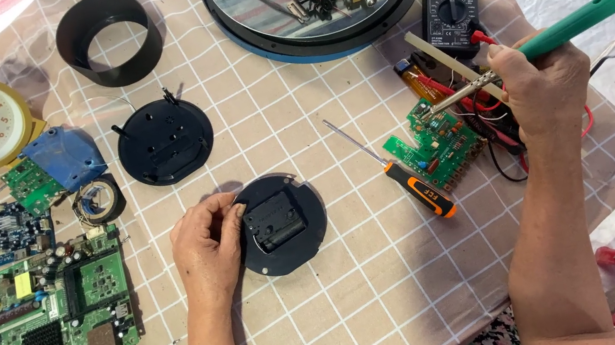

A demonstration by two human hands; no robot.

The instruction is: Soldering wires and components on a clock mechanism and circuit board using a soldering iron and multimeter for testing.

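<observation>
Meanwhile, right hand (pixel 541 85) grips green soldering iron (pixel 553 35).

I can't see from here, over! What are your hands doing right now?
Left hand fingers on round black clock back, flat on table. Right hand grips green soldering iron, tip over green circuit board. Orange-handled screwdriver lies between.
</observation>
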